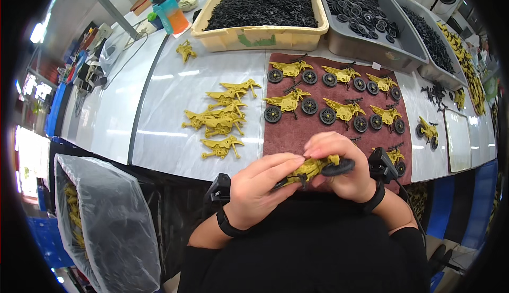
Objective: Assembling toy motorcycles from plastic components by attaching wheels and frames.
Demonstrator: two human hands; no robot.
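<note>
We have a maroon cloth (pixel 283 142) on a white table (pixel 164 139), a cream tub (pixel 260 36) and metal post (pixel 110 7) beyond. Our left hand (pixel 261 184) and right hand (pixel 345 160) pinch a yellow toy motorcycle (pixel 312 169) above the near edge; its long axis runs left-right, black wheel (pixel 339 167) rightward, front unclear.

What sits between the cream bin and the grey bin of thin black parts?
In the head view, another grey bin, holding black wheels, sits between the cream bin and the thin black parts.
</note>
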